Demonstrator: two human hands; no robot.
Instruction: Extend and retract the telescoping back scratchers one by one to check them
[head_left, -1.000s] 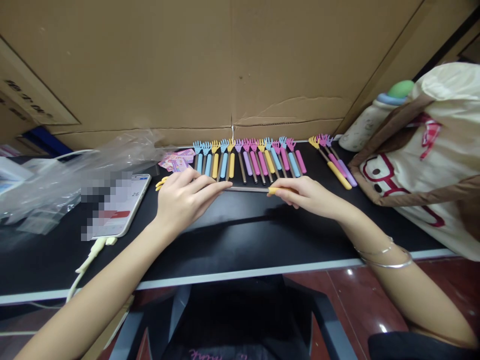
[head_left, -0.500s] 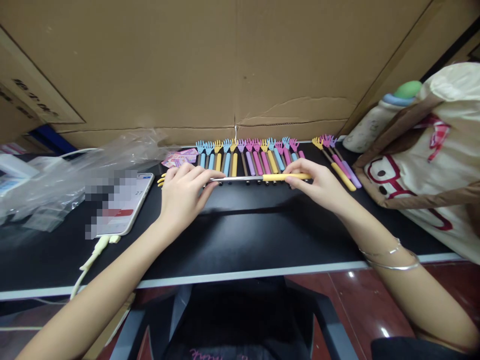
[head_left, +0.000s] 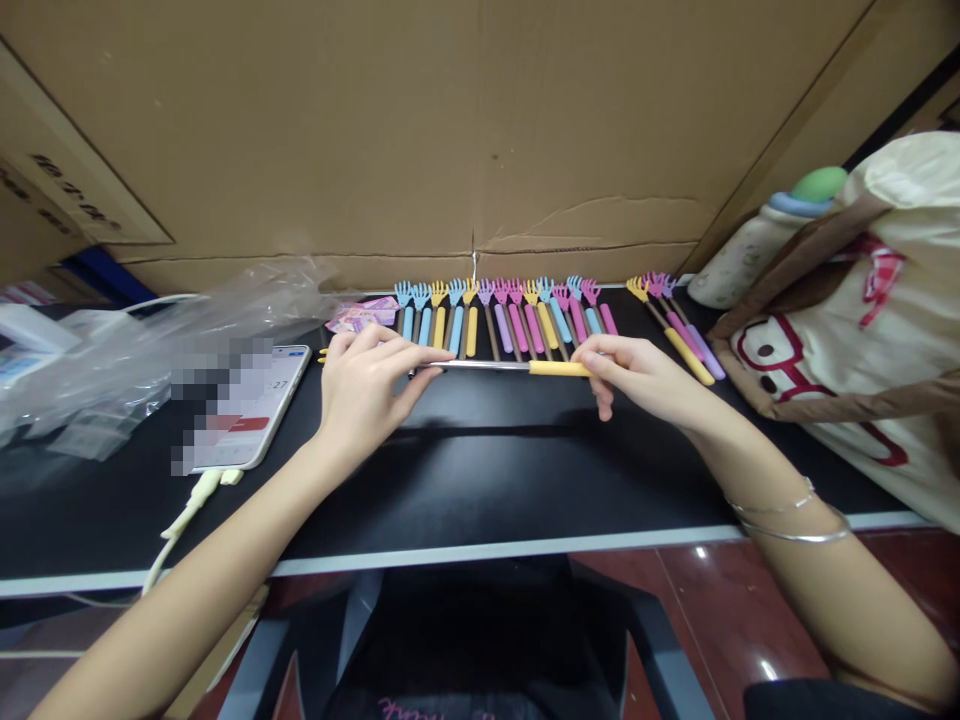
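While your left hand (head_left: 371, 378) and right hand (head_left: 637, 380) hold the yellow-handled back scratcher (head_left: 556, 369) nearly level above the counter (head_left: 480, 490), its bare shaft spans the gap between them. Compared with half a second ago, your right fingers (head_left: 600, 362) have shifted to the outer end of the handle, the lower ones now hanging loose, and the piece sits slightly lower in view. That looks like a lighter hold on that side, with the scratcher apparently steadied from both ends. Your left fingers are closed, pinching the shaft against the thumb; on the right, thumb and forefinger are closed on the handle end. The yellow prongs (head_left: 323, 355) barely peek out past your left hand (the rest of the head is hidden from you).

The shaft is slim, shiny and metallic; the handle is a smooth, matte, rounded tube, perhaps foam or soft plastic. Beyond your hands lies a row of scratchers (head_left: 503, 328) with claw-shaped heads in blue, yellow, purple and pink, and three more (head_left: 684, 345) lie apart at right. Crinkled clear plastic (head_left: 225, 305) spreads near the flat, glossy phone (head_left: 262, 400).
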